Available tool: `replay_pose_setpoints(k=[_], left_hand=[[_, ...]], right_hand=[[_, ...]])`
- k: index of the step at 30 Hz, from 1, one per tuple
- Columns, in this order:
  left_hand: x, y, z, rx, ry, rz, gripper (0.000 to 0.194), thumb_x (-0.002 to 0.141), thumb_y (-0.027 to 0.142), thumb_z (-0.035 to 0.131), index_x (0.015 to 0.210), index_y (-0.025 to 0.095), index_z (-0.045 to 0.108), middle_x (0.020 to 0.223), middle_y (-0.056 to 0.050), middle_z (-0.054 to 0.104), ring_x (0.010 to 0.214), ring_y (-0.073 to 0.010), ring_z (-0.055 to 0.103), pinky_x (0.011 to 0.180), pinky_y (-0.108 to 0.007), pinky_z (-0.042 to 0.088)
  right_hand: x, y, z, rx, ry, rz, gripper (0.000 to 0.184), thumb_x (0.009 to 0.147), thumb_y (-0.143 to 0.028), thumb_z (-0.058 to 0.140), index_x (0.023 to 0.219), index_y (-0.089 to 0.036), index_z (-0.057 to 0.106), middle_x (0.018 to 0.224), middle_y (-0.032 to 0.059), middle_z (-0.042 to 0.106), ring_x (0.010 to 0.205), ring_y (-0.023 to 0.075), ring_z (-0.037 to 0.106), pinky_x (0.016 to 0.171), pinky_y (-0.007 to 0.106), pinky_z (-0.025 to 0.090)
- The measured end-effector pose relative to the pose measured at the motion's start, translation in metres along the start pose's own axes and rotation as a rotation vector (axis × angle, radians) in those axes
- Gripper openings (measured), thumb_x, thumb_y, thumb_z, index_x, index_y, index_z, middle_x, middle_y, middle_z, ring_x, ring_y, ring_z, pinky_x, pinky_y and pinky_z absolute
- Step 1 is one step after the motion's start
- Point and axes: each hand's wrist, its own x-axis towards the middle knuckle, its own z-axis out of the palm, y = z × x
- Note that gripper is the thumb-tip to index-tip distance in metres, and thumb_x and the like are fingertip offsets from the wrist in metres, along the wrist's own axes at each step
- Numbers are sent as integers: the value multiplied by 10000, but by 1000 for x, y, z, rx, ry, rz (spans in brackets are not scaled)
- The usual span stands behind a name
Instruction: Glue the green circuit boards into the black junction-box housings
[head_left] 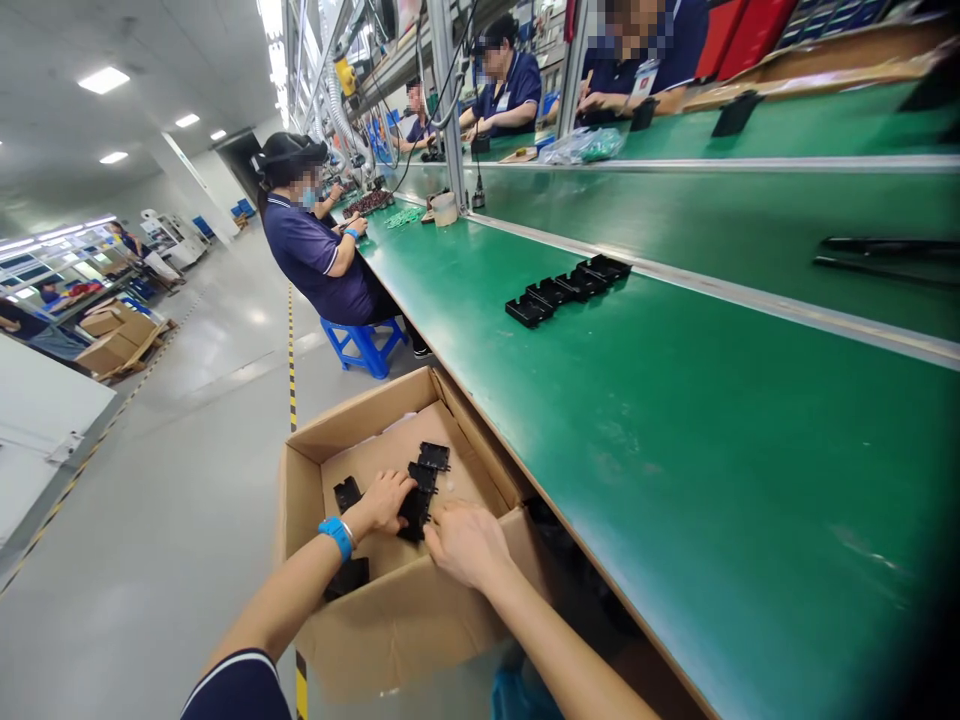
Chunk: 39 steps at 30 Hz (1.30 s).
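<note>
Both my hands reach down into an open cardboard box (352,425) beside the bench. A row of black plastic housings (422,478) lies in it, with several pieces set end to end. My left hand (384,500), below a blue wristband, grips the row from its left side, fingers bent over the edge. From the right, my right hand (466,542) has its fingers curled against the near end of the row; its fingertips are partly hidden. Another black housing (347,493) sits left of my left hand, and a further black piece (349,577) is near the box's front left corner.
On the green workbench (675,440) to the right lies another row of black housings (568,290). A metal rail (705,290) runs along the bench. A co-worker (322,250) sits on a blue stool (365,345) ahead; other people work across the bench.
</note>
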Motion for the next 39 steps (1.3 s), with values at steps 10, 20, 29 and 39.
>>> replay_pose_setpoints(k=[10, 20, 29, 39], left_hand=[[-11, -9, 14, -45, 18, 0, 469, 915, 362, 581, 1334, 190, 459, 1405, -117, 421, 1236, -308, 457, 1001, -546, 394], [-45, -31, 13, 7, 76, -347, 376, 921, 336, 582, 1251, 170, 518, 1261, -104, 533, 1073, -252, 572, 879, -460, 505], [-28, -54, 15, -91, 14, -372, 321, 922, 324, 586, 1195, 157, 555, 1189, -92, 579, 1015, -226, 602, 849, -425, 522], [-10, -44, -12, -198, 230, -268, 311, 937, 323, 559, 1210, 174, 550, 1241, -97, 554, 1052, -230, 584, 883, -441, 508]], right_hand=[[73, 0, -5, -21, -259, 55, 274, 940, -354, 546, 1126, -157, 590, 1121, 75, 605, 955, 185, 606, 829, 387, 522], [145, -2, 22, -211, -197, 48, 348, 924, -340, 573, 1215, -153, 546, 1224, 98, 554, 1047, 225, 577, 874, 435, 505], [145, 1, 16, -280, -155, 56, 327, 926, -342, 570, 1185, -142, 561, 1174, 94, 579, 999, 208, 595, 846, 409, 518], [136, -38, -101, -320, 60, -71, 306, 934, -352, 557, 1172, -160, 569, 1161, 83, 586, 992, 201, 596, 847, 404, 516]])
